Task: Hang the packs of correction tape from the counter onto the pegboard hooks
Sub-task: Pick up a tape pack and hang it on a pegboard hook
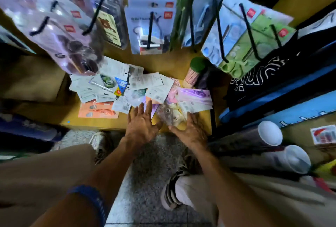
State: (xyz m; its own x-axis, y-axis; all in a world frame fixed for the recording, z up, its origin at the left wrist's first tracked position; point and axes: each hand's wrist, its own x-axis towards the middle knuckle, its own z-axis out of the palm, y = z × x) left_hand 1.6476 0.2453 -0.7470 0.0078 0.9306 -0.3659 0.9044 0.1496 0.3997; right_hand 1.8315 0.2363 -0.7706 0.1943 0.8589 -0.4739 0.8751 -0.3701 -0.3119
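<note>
Packs of correction tape (140,88): loose heap on the yellow worktop (72,115), below the pegboard hooks (150,30).
Clear pack (168,114): nearest edge, between both hands, long axis pointing away.
Left hand (143,123): fingers spread flat, holding nothing.
Right hand (190,130): nearer, touching the pack; grip blurred, apparently not closed.

A stationery shop: rows of carded blister packs (149,28) hang from black metal display hooks (150,30), and barcoded flat packs (125,88) litter a yellow wooden counter (163,63).
</note>
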